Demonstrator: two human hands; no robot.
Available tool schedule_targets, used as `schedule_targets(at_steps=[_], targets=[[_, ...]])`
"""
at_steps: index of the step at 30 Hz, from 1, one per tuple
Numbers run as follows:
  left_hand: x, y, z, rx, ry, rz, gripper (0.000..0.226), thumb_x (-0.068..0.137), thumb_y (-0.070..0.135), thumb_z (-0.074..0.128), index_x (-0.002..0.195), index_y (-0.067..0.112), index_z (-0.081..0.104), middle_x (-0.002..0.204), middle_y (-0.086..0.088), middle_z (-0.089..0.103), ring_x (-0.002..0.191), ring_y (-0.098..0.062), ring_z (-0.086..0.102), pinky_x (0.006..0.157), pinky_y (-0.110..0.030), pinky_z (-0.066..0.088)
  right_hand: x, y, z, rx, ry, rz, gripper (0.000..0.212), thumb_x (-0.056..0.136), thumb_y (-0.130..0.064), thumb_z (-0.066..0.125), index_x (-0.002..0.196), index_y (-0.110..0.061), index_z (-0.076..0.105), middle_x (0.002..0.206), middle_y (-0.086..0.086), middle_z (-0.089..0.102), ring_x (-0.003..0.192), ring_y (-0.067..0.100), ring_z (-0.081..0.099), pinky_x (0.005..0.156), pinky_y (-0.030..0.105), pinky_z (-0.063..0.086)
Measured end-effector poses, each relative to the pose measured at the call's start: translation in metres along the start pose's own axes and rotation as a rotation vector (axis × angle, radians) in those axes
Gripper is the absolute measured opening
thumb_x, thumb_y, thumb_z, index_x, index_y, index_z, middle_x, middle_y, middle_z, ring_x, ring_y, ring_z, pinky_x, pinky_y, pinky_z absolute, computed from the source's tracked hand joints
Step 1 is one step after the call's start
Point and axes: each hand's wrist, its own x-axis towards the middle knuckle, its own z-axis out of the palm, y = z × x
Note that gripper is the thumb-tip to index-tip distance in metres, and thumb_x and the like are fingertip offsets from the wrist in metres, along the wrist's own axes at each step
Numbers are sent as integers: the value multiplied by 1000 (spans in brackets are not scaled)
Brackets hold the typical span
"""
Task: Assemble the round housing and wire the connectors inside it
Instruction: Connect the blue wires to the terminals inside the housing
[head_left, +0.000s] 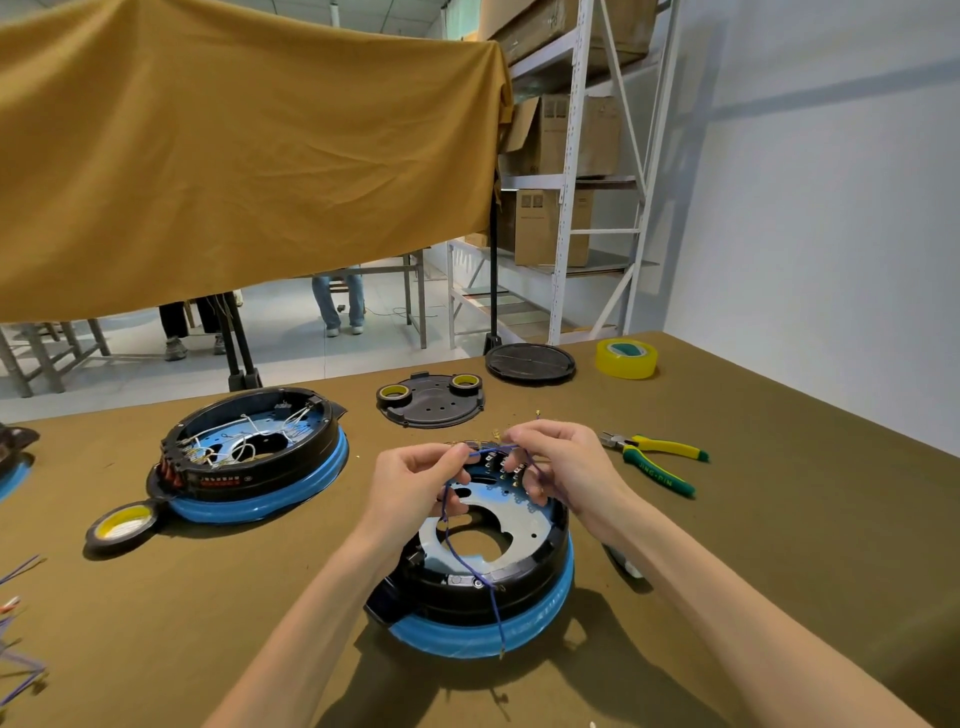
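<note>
Below, olive-clothed table (779, 519), shelving (566, 171) behind; both hands (415, 480) (563, 460) pinching a purple wire (457, 551).

L hand (415, 475) grip: fingers curled, pinching | R hand (561, 462) grip: same | forearms converge

I see a black round housing (483, 566) with a blue band and a silvery plate inside, on an olive-brown tabletop (779, 545), a purple wire (457, 551) draped across it. Right of it lie yellow-and-green pliers (657, 460); beyond it, a yellow tape roll (626, 358).
</note>
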Motion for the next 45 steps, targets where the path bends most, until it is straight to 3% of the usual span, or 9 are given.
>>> schedule_targets(at_steps=[2,5,12,16,22,25,33,40,45], targets=[[0,-1,-4,24,-39,-7,16,95,28,71,86,23,84,71,-2,70,52,-13,57,65,-37,64,1,-1,-2,-48,-53,36,15,95,-27,72,101,-16,80,75,8,71,45,16,50,42,24,42],[0,-1,-8,57,-67,-12,15,95,30,72,89,23,84,74,-2,72,54,-14,59,70,-45,65,3,3,-4,-105,-103,21,15,95,-27,72,95,-15,81,73,9,69,45,16,48,44,24,40],[-2,-5,-10,53,-58,-17,16,97,24,68,95,19,84,74,2,72,57,-13,60,77,-53,63,4,16,2,52,-74,58,11,96,-8,67,91,-3,75,69,18,64,45,17,40,43,24,37],[0,-6,-11,60,-47,-17,15,97,23,69,96,17,83,74,2,72,55,-13,58,75,-49,65,4,17,1,11,-101,59,13,97,-11,67,98,0,76,71,16,66,48,16,43,46,24,38],[3,-5,-9,27,-88,-38,13,96,25,70,100,24,82,87,-1,78,51,-12,52,64,-34,62,3,14,-2,-55,-178,67,17,100,-23,66,104,-12,78,73,15,67,43,15,39,43,23,34],[4,-6,-10,-19,-104,-56,17,99,23,65,106,19,80,85,-2,77,52,-12,52,64,-34,62,6,12,-1,1,-177,97,30,103,-30,60,109,-5,75,74,15,66,44,15,38,42,22,33],[7,-8,-15,-69,-71,-60,16,99,21,65,106,18,80,81,0,74,53,-12,48,65,-31,60,5,12,-10,78,-129,152,20,102,-14,61,111,-3,74,83,19,71,60,19,63,58,26,55],[6,-7,-7,64,1,-16,19,99,26,66,104,14,80,56,13,58,49,-8,39,54,-24,48,-2,11,-9,12,-94,170,13,98,-10,66,108,-1,68,87,20,75,76,31,77,63,30,61],[8,-5,-12,48,-16,-102,19,99,23,66,102,11,80,63,7,61,52,-11,40,52,-24,49,-3,7,-8,2,-149,192,12,96,-15,70,103,-6,74,93,22,76,83,32,77,67,31,62]])
